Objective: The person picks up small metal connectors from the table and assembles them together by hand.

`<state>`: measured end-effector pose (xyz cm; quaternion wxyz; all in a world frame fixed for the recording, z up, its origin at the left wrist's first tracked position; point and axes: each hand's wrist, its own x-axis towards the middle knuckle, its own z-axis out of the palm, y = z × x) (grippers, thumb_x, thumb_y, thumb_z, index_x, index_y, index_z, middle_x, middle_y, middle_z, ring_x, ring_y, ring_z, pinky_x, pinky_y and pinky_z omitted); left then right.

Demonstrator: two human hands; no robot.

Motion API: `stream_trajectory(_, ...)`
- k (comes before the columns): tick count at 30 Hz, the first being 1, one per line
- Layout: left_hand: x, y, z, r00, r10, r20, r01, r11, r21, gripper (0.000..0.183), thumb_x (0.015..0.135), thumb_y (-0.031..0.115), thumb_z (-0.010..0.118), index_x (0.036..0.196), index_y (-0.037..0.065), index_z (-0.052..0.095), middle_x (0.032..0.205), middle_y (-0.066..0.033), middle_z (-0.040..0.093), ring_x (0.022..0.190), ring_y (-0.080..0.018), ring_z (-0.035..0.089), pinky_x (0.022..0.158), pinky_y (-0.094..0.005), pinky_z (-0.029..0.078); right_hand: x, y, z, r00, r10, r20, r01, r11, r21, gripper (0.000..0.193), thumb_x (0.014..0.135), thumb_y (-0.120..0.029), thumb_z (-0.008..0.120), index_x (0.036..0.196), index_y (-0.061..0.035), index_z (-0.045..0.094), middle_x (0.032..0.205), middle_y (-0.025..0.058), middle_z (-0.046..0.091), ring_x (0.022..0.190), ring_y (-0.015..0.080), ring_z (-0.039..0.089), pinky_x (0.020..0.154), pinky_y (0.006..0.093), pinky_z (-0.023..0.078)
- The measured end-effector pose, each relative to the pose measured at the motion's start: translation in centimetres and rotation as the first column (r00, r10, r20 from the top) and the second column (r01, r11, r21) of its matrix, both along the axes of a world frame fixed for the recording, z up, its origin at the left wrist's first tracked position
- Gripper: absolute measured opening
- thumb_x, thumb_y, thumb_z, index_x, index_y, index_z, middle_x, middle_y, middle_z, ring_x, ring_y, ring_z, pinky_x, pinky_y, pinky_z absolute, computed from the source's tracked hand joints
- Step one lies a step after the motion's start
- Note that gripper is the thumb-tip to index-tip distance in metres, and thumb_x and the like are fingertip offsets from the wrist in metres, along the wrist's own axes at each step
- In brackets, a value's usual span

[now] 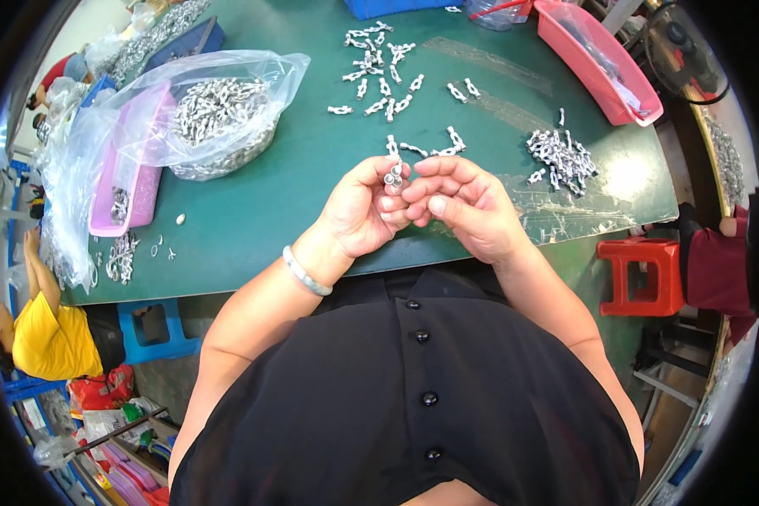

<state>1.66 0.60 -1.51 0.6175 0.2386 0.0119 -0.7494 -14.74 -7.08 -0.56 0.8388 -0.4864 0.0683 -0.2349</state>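
Your left hand pinching small metal parts mid-frame; right hand half-curled alongside, can't tell if gripping anything.

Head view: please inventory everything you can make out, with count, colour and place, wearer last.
Table: one, green, beneath the hands
Small metal parts: many, silver, in left hand, scattered beyond the hands, heaped right and left
Clear plastic bag: one, transparent, table left, around metal parts
Purple bin: one, table left
Pink basket: one, far right
Blue bins: at least two, far edge and upper left
Stools: red right, blue left
Fan: one, dark, upper right
Other people: at least three, yellow, maroon and red clothing, sides
Rim clutter: uncountable
Black top: one, lower centre
Bracelet: one, pale, left wrist
Left hand, right hand: centre
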Motion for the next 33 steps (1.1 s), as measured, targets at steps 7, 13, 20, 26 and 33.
stream_trajectory(7, -0.2, 0.0, 0.7, 0.999, 0.034, 0.03, -0.036, 0.998, 0.046, 0.018, 0.086, 0.019, 0.052, 0.079, 0.003, 0.056, 0.061, 0.0006, 0.046, 0.046, -0.0079, 0.036, 0.041, -0.0198, 0.033, -0.2, -0.2, -0.4, 0.999, -0.042, -0.018, 0.042, 0.999, 0.008, 0.03, 0.086, -0.003, 0.057, 0.115, 0.0006, 0.05, 0.099, 0.012, 0.062, 0.087, 0.0167, 0.061, 0.078, 0.0291, 0.048)
stream_trajectory(13, 0.2, 0.0, 0.4, 0.999, 0.025, -0.032, -0.023, 0.998, 0.053, 0.016, 0.086, 0.018, 0.052, 0.078, 0.005, 0.056, 0.06, 0.0025, 0.047, 0.048, -0.0064, 0.038, 0.044, -0.0212, 0.033, -0.4, -1.0, -0.3, 0.986, -0.111, -0.121, 0.102, 0.992, -0.077, 0.027, 0.085, -0.003, 0.057, 0.112, 0.0011, 0.053, 0.097, 0.011, 0.063, 0.083, 0.0153, 0.061, 0.073, 0.0289, 0.049)
stream_trajectory(20, 0.7, 0.2, 0.1, 0.996, 0.034, -0.088, -0.033, 0.999, 0.01, 0.017, 0.086, 0.018, 0.053, 0.082, 0.002, 0.056, 0.062, 0.0006, 0.046, 0.049, -0.0075, 0.04, 0.045, -0.0217, 0.033, -0.4, -3.8, -0.1, 0.741, -0.655, -0.149, 0.21, 0.437, -0.875, 0.029, 0.078, -0.005, 0.063, 0.105, 0.0036, 0.057, 0.093, 0.011, 0.06, 0.075, 0.021, 0.06, 0.068, 0.0279, 0.048)
stream_trajectory(26, 2.9, 0.9, 2.4, 0.914, 0.21, 0.346, -0.172, 0.975, -0.139, 0.016, 0.087, 0.018, 0.054, 0.081, 0.004, 0.057, 0.062, 0.0023, 0.045, 0.05, -0.0059, 0.036, 0.046, -0.0204, 0.031, 0.1, -5.8, 0.1, 0.585, -0.784, -0.209, -0.228, 0.088, -0.97, 0.038, 0.072, -0.022, 0.071, 0.1, 0.0016, 0.06, 0.098, 0.0163, 0.053, 0.098, 0.033, 0.052, 0.085, 0.0395, 0.043)
stream_trajectory(33, 12.7, 2.3, 8.5, -0.686, 0.196, 0.701, -0.32, 0.783, -0.533, 0.018, 0.083, 0.017, 0.062, 0.089, 0.0, 0.063, 0.063, -0.0022, 0.058, 0.053, -0.0116, 0.052, 0.05, -0.0252, 0.042, 0.2, -6.5, 0.7, 0.6, -0.734, -0.318, -0.288, 0.173, -0.942, 0.038, 0.07, -0.022, 0.073, 0.099, -0.0006, 0.063, 0.096, 0.0151, 0.054, 0.096, 0.0322, 0.053, 0.084, 0.0388, 0.044)
